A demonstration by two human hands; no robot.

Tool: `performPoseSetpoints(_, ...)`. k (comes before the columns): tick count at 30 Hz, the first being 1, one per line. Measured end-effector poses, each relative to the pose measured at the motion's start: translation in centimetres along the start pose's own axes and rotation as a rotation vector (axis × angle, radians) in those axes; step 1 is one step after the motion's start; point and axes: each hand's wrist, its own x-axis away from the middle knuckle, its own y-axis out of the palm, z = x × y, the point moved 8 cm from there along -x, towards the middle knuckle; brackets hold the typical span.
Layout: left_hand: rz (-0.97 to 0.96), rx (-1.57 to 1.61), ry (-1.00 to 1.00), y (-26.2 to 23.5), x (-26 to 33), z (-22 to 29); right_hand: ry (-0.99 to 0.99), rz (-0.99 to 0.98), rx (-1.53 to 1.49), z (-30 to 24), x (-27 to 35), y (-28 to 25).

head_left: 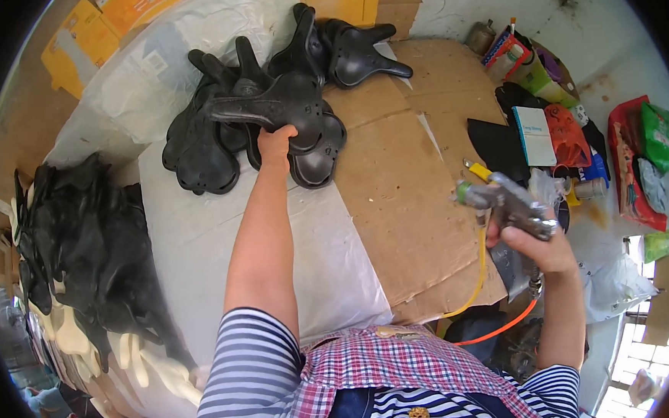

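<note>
My left hand [275, 145] reaches to the far side of the table and is closed on a black leather saddle piece [278, 109] with a broad rounded body and a long arm pointing left. Under and around it lie several similar black saddle pieces [208, 167], partly overlapping. On the right, my right hand [544, 251] holds up a metal spray gun [514, 204], fingers wrapped around its grip. A yellow hose [482, 269] hangs from the gun, and an orange hose [502, 327] joins it at the grip's lower end. The gun is apart from the saddle pieces.
Cardboard sheets [395, 205] and a whitish sheet [298, 242] cover the table. Black and cream cut pieces [92, 254] hang in a heap at left. A white-and-blue booklet [535, 137], an orange bag [567, 135] and a can [590, 188] crowd the right edge.
</note>
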Motion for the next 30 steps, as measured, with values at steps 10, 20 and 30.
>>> performPoseSetpoints(10, -0.045, 0.267, 0.185, -16.8, 8.3, 3.5, -0.269, 0.092, -0.098, -4.6, -4.2, 2.8)
performPoseSetpoints(20, -0.234, 0.421, -0.107, -10.2, 0.6, -1.3, 0.028, 0.07, -0.042, 1.4, -3.3, 1.6)
performPoseSetpoints(30, -0.177, 0.218, -0.019, -12.2, 4.9, 7.0, 0.014, 0.059, -0.091, 3.2, -3.1, 4.2)
